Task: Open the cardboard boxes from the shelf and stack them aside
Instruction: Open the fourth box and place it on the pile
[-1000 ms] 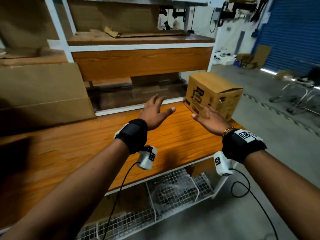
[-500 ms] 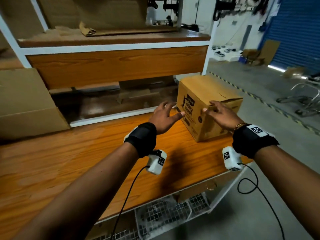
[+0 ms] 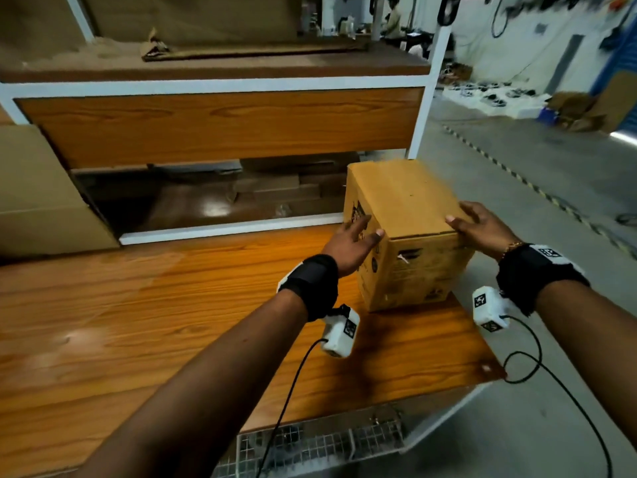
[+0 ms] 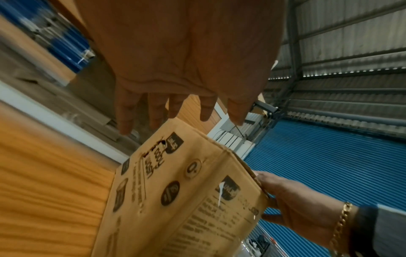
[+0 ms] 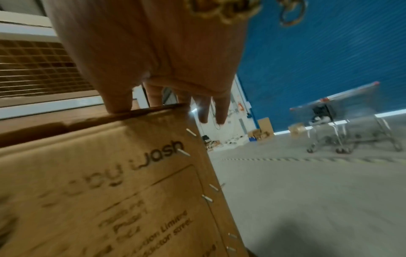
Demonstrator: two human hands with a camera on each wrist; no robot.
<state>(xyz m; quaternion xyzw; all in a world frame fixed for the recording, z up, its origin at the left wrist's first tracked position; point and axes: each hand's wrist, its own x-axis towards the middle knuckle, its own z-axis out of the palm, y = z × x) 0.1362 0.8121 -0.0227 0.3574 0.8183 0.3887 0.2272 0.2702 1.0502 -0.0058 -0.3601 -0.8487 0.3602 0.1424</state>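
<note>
A closed brown cardboard box with dark print stands on the right end of the wooden table. My left hand lies with straight fingers against the box's printed left side, thumb near the top edge. In the left wrist view the left hand shows its fingers extended above the box. My right hand rests on the box's top right corner, fingers spread. The right wrist view shows the right hand with its thumb on the top edge of the box and its fingers reaching past the stapled corner.
Flattened cardboard lies on the shelf behind the table, with more stacked in the low bay. A large cardboard carton stands at the left. A wire basket hangs under the table. Grey floor and a trolley are at the right.
Both hands have moved forward from above the table to the box. The left hand now lies on its side and the right on its top corner.
</note>
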